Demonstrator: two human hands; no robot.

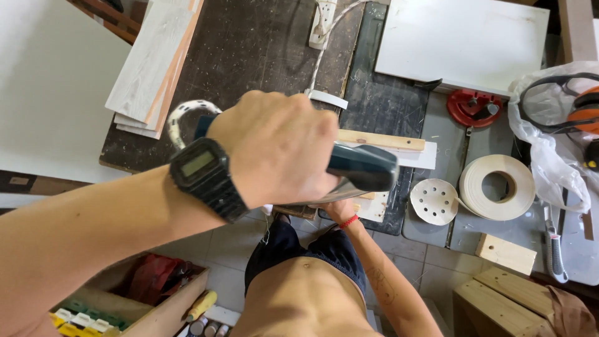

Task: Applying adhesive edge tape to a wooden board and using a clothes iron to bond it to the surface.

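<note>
Left hand (277, 150) grips a dark teal power tool (362, 167).

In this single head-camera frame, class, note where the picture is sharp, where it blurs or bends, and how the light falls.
Head view: soft, even daylight with only faint shadows; the left hand, near the lens on the dark power tool, looms large with slightly soft edges; the tape roll and sanding disc are crisp; the white board is nearly washed out; the wide lens bows edges.
</note>
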